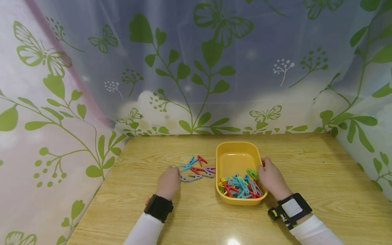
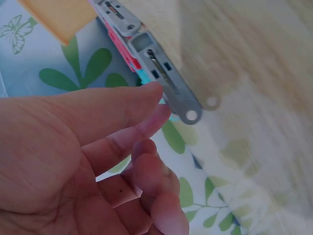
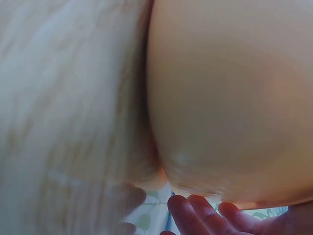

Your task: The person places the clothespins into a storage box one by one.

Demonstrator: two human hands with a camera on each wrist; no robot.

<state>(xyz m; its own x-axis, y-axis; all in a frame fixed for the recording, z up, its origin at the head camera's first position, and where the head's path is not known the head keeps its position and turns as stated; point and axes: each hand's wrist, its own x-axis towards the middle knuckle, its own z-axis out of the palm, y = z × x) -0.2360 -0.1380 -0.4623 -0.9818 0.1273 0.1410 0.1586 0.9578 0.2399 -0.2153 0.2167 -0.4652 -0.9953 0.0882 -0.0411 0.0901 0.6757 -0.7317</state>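
My left hand (image 1: 169, 182) is low over the table at the near left end of a loose group of clothespins. In the left wrist view its thumb and index fingertips are right at the edge of a grey clothespin (image 2: 171, 83), with a small gap between them and the other fingers bent. My right hand (image 1: 272, 178) holds the right side of a yellow plastic box (image 1: 238, 201), thumb at the rim and fingers along the outer wall. Many coloured clothespins (image 1: 240, 185) are heaped in the box's near half.
Between my left hand and the box lie red (image 1: 201, 160), blue (image 1: 192, 160), purple (image 1: 210, 169) and grey clothespins on the wooden table (image 1: 196, 217). A patterned curtain (image 1: 171, 81) hangs along the table's back edge and both sides.
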